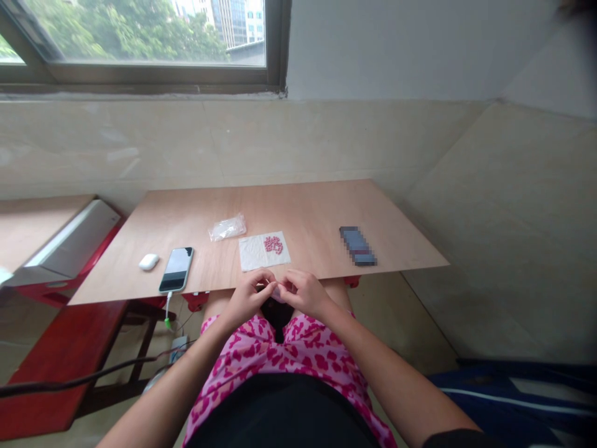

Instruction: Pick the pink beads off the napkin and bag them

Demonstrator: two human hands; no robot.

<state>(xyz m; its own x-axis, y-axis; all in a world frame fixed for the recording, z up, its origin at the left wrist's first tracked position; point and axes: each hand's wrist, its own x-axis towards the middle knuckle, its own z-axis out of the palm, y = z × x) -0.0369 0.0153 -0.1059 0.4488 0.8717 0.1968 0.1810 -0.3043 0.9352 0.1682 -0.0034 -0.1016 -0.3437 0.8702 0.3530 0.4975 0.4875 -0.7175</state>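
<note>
Left hand (249,297) and right hand (305,294) curled together at bench (308,214) edge, pinching small pink item (278,294), partly hidden; seems light, fingertip hold only. Pink beads (273,245) on white sheet (252,256): tiny, loose, easily scattered.

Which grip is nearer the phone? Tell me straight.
Left. The left grip is to the right of the phone, just past its lower end; the right grip is farther right, on the far side of the left grip.

Smooth plywood tabletop (303,211), glossy plastic bag (227,228), matt white paper sheet (252,255).
</note>
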